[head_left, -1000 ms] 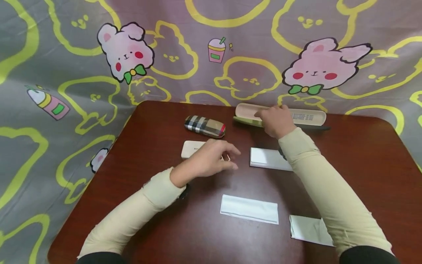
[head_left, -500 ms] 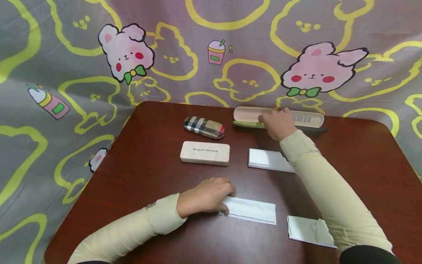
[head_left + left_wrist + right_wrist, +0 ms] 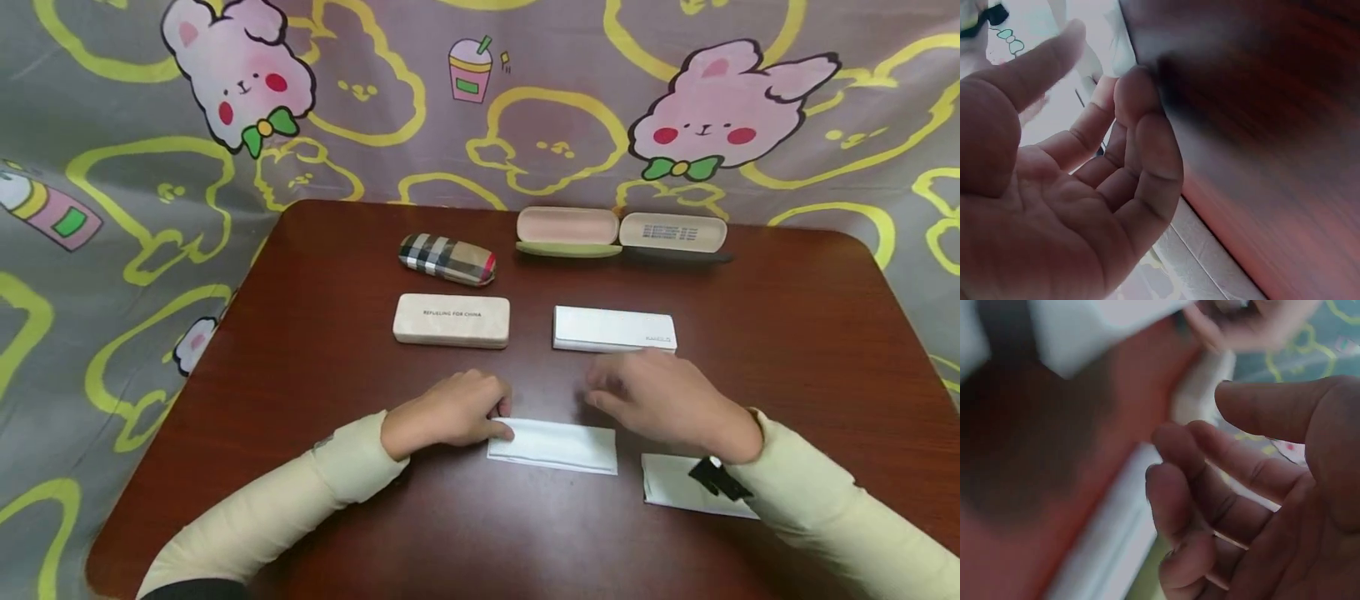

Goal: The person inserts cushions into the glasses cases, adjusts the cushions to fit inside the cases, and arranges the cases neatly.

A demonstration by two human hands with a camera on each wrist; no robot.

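Observation:
A folded white cloth (image 3: 562, 446) lies flat on the table in the head view. My left hand (image 3: 453, 410) is at its left end, the thumb over the cloth's edge. In the left wrist view the thumb (image 3: 1047, 65) stands apart from the loosely bent fingers (image 3: 1159, 147), and no pinch on the cloth shows. My right hand (image 3: 667, 400), slightly blurred, hovers right of that cloth and just in front of a white glasses case (image 3: 611, 327). Its fingers (image 3: 1172, 494) are loosely bent around nothing. A second folded cloth (image 3: 671, 483) lies partly beneath the right wrist.
A cream glasses case (image 3: 450, 323) with lettering sits left of the white one. Behind it is a plaid case (image 3: 450, 258). Two opened cases, one with green (image 3: 567, 229) and one dark outside (image 3: 673, 235), stand along the back edge near the patterned curtain (image 3: 555, 100).
The right hand has left the opened cases at the back and come forward. The left hand has moved from the cream case to the white cloth's left end. The head view has tilted down.

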